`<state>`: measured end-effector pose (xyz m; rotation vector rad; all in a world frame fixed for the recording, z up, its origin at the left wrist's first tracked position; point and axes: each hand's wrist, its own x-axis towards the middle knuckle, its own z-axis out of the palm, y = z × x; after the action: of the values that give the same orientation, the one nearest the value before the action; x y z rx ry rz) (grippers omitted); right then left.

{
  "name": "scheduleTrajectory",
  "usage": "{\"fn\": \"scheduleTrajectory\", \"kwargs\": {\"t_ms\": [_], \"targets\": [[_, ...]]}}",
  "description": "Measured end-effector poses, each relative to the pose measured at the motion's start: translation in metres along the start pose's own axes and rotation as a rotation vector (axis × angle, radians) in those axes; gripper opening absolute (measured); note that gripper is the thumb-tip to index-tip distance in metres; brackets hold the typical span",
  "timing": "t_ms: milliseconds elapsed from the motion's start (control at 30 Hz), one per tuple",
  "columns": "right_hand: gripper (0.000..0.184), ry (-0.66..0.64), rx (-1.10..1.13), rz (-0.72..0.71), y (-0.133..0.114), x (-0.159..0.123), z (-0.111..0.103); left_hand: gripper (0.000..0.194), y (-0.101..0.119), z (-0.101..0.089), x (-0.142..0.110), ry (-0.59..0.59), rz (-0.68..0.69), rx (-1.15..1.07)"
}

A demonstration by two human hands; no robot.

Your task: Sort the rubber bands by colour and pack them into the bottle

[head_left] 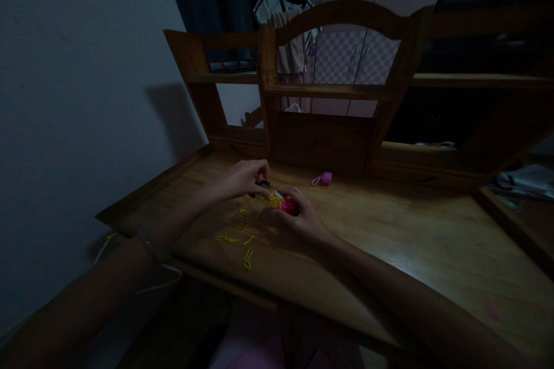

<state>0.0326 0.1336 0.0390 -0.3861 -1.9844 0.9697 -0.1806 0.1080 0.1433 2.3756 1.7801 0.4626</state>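
Above the wooden desk, both my hands hold a small pink-and-yellow object [276, 198] with a dark end; in the dim light I cannot make out its kind. My left hand [246, 177] pinches the dark end with thumb and fingers. Around the pink end, my right hand [304, 220] is closed. Several yellow strands lie on the desk just below, among them a bunched strand [227, 239] and a looped strand [247, 259]. A small pink item with a cord loop [327, 178] rests beyond my right hand.
The wooden desk [389, 225] has a shelf unit [329, 91] along its back. A wall [108, 98] stands at the left. Past the desk's left front edge hangs a white cable [162, 284]. Papers or bags [528, 179] lie at the far right.
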Motion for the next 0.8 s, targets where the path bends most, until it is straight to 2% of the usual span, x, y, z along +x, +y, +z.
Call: {"fn": "scheduleTrajectory", "kwargs": {"t_ms": [200,333,500,667,800], "targets": [[0.042,0.007,-0.002,0.016,0.002,-0.001,0.001,0.026,0.007,-0.019,-0.015,-0.092,-0.096,-0.114],[0.042,0.014,0.014,0.027,0.003,-0.001,0.002,0.023,0.007,-0.028,-0.027,-0.083,-0.12,-0.256],[0.042,0.014,0.016,0.033,0.001,-0.001,0.001,0.023,0.009,-0.027,-0.03,-0.102,-0.077,-0.38],[0.042,0.01,0.021,0.032,0.001,0.0,0.001,0.023,0.017,-0.024,-0.033,-0.075,-0.048,-0.33],[0.042,0.019,0.024,0.02,0.002,0.0,0.002,0.025,0.013,-0.015,-0.039,-0.085,-0.005,-0.363]]}}
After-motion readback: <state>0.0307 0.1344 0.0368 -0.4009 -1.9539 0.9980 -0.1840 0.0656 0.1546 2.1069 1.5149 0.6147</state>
